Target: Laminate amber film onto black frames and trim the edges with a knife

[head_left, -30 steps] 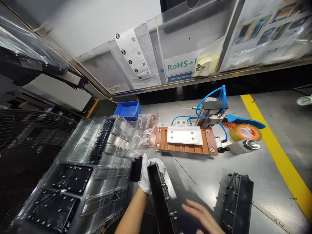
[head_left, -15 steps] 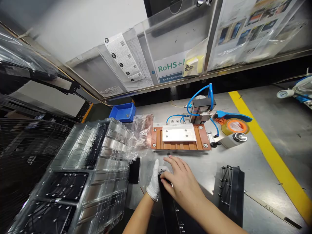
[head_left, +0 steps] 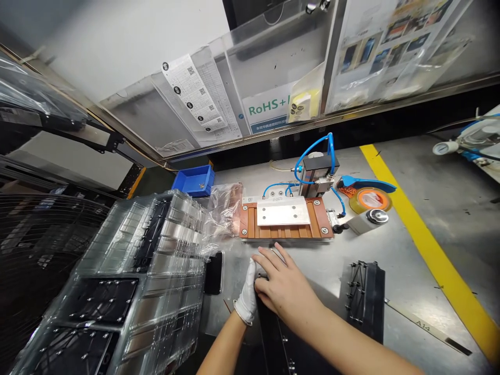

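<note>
A long black part [head_left: 269, 333] lies between my forearms at the bottom centre. My left hand [head_left: 247, 294], in a white glove, is wrapped round its far end. Bare and bent over the same end, my right hand [head_left: 285, 286] has its fingers on the part; its fingertips partly hide what they touch. Just beyond both hands sits an orange-brown fixture [head_left: 246, 220] with a white plate [head_left: 283, 212] on top. Another black part [head_left: 367, 299] with metal pins rests on the metal table to the right.
Clear trays [head_left: 152, 291] holding black parts are stacked at left, beside a phone [head_left: 213, 273]. A blue bin [head_left: 193, 180] stands behind. Tape [head_left: 371, 202], a white bottle [head_left: 363, 221] and a marked strip [head_left: 425, 326] are right.
My right hand has shifted slightly forward and lies lower over the part's end, its fingers reaching farther towards the fixture. The whole view has moved a little.
</note>
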`<state>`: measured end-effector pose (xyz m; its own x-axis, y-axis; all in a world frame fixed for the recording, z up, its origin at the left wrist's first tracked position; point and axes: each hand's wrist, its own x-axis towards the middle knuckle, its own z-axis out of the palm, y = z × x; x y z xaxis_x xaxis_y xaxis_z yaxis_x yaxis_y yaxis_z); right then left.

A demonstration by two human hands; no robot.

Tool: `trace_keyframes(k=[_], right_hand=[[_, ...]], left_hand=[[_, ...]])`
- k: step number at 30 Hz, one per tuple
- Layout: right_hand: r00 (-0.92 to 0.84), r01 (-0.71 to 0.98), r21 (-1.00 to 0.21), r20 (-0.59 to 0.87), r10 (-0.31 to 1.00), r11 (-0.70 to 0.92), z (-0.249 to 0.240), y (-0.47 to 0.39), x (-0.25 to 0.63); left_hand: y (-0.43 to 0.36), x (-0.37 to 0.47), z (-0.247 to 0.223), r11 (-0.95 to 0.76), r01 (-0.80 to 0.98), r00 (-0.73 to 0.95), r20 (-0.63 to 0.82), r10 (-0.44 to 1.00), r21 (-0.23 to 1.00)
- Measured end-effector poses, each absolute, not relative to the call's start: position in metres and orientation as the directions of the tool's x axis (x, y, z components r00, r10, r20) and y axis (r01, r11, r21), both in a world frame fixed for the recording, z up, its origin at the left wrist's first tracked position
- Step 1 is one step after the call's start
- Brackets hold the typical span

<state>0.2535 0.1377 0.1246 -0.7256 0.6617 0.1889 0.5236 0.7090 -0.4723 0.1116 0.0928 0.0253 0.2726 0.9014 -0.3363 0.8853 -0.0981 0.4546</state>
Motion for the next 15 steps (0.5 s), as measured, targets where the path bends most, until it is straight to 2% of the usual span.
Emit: trace_keyframes(k=[3,7,15], right_hand=[[-0.720,0.522,-0.451,0.222,0.658,0.724,0.125,0.135,0.254],[-0.651,0.541,-0.493,0.267,0.710,0.682,0.126,0.131,0.258],[-0.672,0.525,-0.499,0.254,0.696,0.689,0.122,0.134,0.262]], left_hand=[[0.092,0.115,0.032,0.005,0.871,0.192,-0.351,0.917,0.491],[0.094,0.120,0.032,0.122,0.830,0.083,-0.337,0.938,0.544],[0.081,0.142,0.036,0.235,0.727,-0.167,-0.166,0.972,0.646]])
